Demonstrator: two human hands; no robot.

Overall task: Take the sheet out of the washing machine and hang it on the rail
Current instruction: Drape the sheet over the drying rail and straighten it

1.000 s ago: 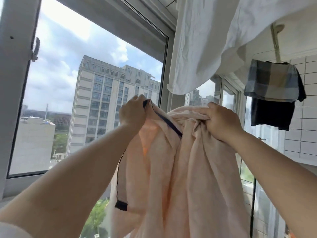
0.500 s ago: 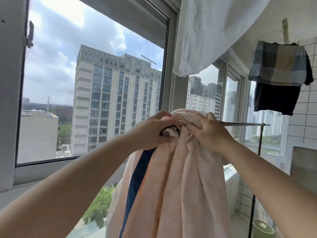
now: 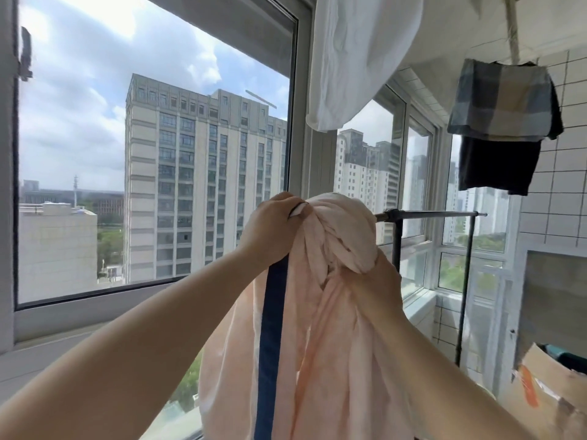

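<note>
A pale pink sheet (image 3: 330,338) with a dark blue band along one edge hangs bunched in front of me, its top heaped over the near end of a dark metal rail (image 3: 432,214). My left hand (image 3: 270,230) grips the sheet's top edge at the left of the heap. My right hand (image 3: 386,277) is lower and to the right, fingers buried in the folds and partly hidden by the cloth. The rail runs to the right on thin black posts.
A white cloth (image 3: 355,55) hangs overhead. A plaid garment (image 3: 502,103) over a dark one (image 3: 498,166) hangs at the upper right by the tiled wall. Large windows (image 3: 152,154) stand on the left and ahead. Cardboard (image 3: 552,385) lies at the lower right.
Both hands moved the bunched sheet forward and onto the rail's end. My right hand dropped from the top of the bundle to its lower right side. The view tilted down.
</note>
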